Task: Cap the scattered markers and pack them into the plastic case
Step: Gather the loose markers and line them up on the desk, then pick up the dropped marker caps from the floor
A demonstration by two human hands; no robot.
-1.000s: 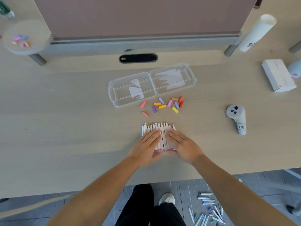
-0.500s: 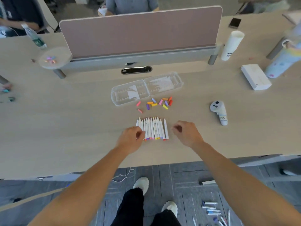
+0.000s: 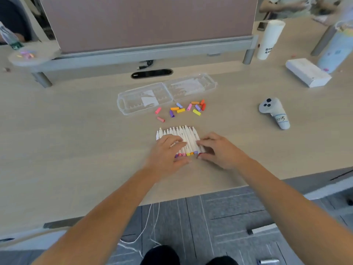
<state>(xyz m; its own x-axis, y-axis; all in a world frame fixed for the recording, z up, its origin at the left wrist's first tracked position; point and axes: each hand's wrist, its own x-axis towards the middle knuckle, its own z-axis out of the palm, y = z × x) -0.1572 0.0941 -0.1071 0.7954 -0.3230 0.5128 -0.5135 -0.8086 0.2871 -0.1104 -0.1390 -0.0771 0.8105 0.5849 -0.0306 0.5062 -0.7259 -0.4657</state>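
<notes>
Pale wood-grain counter (image 3: 66, 131) fills the head view, backed by a mauve fabric divider panel (image 3: 149, 20) on a grey rail. At far left, a small round grey shelf (image 3: 38, 58) carries a few blurred pastel pieces.

Left of centre, a clear hinged plastic case (image 3: 120, 102) lies open and flat, its two halves side by side, each with a white paper insert. Just in front of its right half lie the loose coloured marker caps (image 3: 180, 110) in pink, purple, orange, yellow and red, scattered and apart from the pens.

Nearer the counter's front edge, white-barrelled markers (image 3: 188, 137) lie side by side in a tight row, uncapped tips toward the case, coloured ends toward the person.

The left hand (image 3: 166, 155) rests flat on the left part of the row, fingers (image 3: 178, 144) nearly straight across the barrels, thumb beside the coloured ends. The right hand (image 3: 221, 152) meets the row's right edge with bent fingers (image 3: 204, 142) touching the outermost barrel; whether it grips one cannot be told.

To the right, well apart from the row, lies a grey handheld controller (image 3: 273, 111) with a handwritten label. Beyond it stand a white paper roll (image 3: 270, 39) and a white rectangular box (image 3: 307, 72).
</notes>
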